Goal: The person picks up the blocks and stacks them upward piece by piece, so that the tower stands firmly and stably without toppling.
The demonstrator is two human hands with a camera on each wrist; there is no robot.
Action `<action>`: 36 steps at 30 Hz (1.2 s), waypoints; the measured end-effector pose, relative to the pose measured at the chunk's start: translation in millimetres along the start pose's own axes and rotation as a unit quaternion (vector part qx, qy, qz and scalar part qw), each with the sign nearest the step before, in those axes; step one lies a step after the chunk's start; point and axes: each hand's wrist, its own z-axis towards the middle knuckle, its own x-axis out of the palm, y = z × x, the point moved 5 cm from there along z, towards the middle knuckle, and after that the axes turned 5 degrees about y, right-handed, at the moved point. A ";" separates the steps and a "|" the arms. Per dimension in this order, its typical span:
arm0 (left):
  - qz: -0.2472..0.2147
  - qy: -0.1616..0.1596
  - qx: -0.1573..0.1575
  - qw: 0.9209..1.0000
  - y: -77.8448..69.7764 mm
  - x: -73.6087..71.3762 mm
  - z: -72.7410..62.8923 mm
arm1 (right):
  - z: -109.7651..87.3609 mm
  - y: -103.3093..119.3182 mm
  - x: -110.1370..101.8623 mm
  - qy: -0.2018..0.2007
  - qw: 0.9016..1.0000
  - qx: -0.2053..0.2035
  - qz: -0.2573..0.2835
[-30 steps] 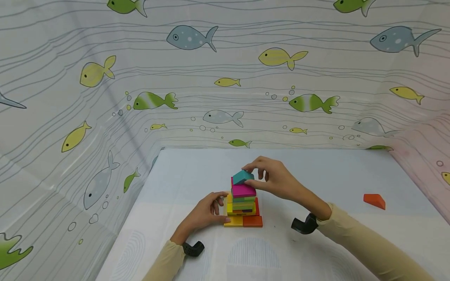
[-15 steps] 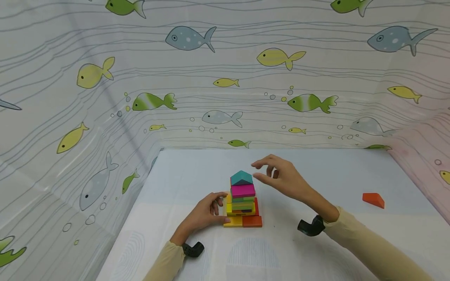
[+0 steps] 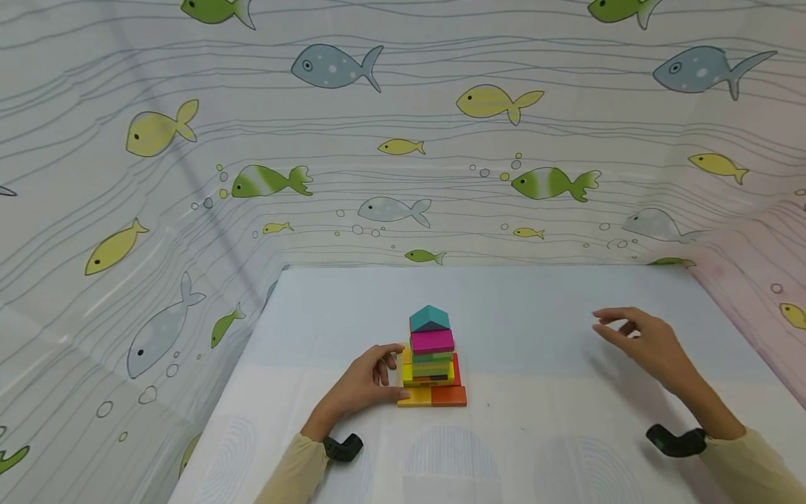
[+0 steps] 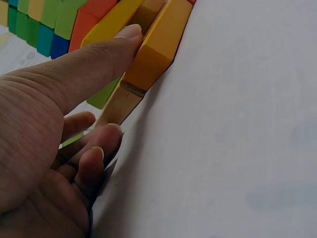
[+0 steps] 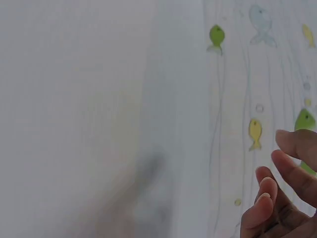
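A stack of coloured blocks stands mid-table in the head view. At its top is a teal triangular block [image 3: 430, 318], above a magenta block [image 3: 432, 341]. Green and yellow blocks come below, over a base with a yellow block [image 3: 415, 397] and an orange block [image 3: 449, 396] at the front. Beside the base rests my left hand [image 3: 364, 378]; its thumb touches the front yellow block [image 4: 157, 47], while the other fingers bend loosely by the left side. Well to the right, my right hand [image 3: 648, 346] is raised over the table with loosely bent fingers, and no held block shows.
The pale table [image 3: 535, 399] is backed by a fish-printed sheet [image 3: 478, 161], which also rises along both sides. In the left wrist view, a row of green and blue blocks [image 4: 45, 39] shows behind the thumb.
My right hand set the teal block on the stack, let go and moved far right. The red-orange block on the right is now out of sight where that hand is. My left hand stayed put.
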 end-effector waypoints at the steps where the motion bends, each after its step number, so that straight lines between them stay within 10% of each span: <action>1: 0.000 0.000 0.000 1.000 -0.1 0.1 -0.1 | -5.7 -12.4 -4.9 0.004 1.000 0.018 0.000; 10: -0.010 0.001 0.006 1.000 1.5 0.8 -0.2 | -42.0 -97.1 -23.6 0.022 0.992 0.126 -0.016; 19: -0.001 0.001 -0.008 1.000 0.9 0.8 -0.1 | -47.1 -125.2 -25.8 -0.007 0.979 0.200 -0.044; 36: 0.004 0.004 0.005 1.000 -0.8 0.9 -1.0 | -39.5 -74.4 -30.5 0.002 0.993 0.111 -0.044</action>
